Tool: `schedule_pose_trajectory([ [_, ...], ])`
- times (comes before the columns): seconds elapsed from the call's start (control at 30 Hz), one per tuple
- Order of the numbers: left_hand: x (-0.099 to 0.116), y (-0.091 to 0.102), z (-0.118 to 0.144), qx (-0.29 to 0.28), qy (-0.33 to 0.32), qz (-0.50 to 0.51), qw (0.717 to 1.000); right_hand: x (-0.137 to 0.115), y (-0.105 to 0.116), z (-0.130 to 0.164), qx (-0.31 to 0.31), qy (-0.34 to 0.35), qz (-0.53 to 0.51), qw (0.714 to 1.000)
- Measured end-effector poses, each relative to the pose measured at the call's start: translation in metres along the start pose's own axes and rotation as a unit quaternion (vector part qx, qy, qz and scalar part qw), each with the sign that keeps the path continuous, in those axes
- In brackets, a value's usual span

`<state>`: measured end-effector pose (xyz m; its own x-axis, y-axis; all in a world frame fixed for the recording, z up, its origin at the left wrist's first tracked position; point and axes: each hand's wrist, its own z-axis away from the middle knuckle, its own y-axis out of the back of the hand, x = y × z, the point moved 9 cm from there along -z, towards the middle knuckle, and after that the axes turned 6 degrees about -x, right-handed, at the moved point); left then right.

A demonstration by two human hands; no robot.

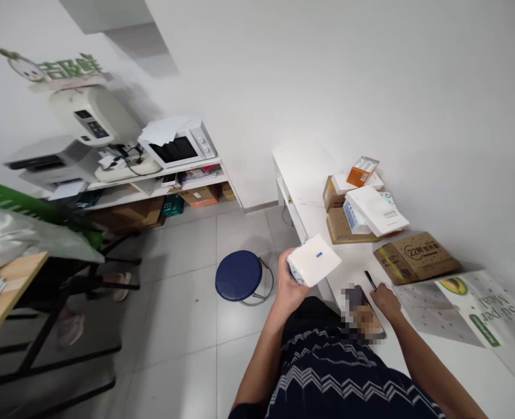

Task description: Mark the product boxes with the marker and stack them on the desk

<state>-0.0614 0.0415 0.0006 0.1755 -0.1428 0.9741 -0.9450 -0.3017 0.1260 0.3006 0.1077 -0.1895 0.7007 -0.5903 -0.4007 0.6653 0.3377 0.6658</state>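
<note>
the left hand (288, 286) has its grip clamped on a small white box (313, 261), a flat square carton with smooth matte sides and a tiny blue mark on top, held in the air just off the edge of the white surface (301, 174). the right hand (386, 300) rests on that surface right of the box, fingers curled around a slim black pen (370, 280), beside a blurred dark rectangular thing. beyond the box, farther along the surface, lies a flat brown corrugated carton (416, 256) with printed lettering, and behind it a stack of cardboard and glossy white boxes (362, 209), an orange packet on top. right of the pen lies a printed paper sheet (462, 302). left of the box, down on the tiled floor, stands a round blue stool (238, 274) with a chrome wire frame.
</note>
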Motion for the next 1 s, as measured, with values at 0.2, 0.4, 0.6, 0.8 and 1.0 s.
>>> schedule_pose_trajectory([
  [0.2,0.015,0.005,0.012,0.011,-0.002,-0.009,1.0,-0.041,0.026,0.023,0.06,0.08,-0.092,0.991],
  [0.4,0.023,-0.007,0.018,-0.033,0.013,0.026,0.999,-0.095,0.095,0.109,0.097,0.259,-0.334,0.901],
  [0.6,0.023,-0.021,0.024,-0.069,0.035,0.038,0.996,-0.143,0.15,0.238,0.072,0.493,-0.493,0.713],
  [0.8,0.028,-0.025,0.024,-0.088,0.041,0.041,0.994,-0.194,0.115,0.281,-0.011,0.535,-0.417,0.735],
  [1.0,0.027,-0.019,0.026,-0.074,0.065,0.066,0.993,-0.219,0.075,0.279,-0.047,0.574,-0.261,0.774],
])
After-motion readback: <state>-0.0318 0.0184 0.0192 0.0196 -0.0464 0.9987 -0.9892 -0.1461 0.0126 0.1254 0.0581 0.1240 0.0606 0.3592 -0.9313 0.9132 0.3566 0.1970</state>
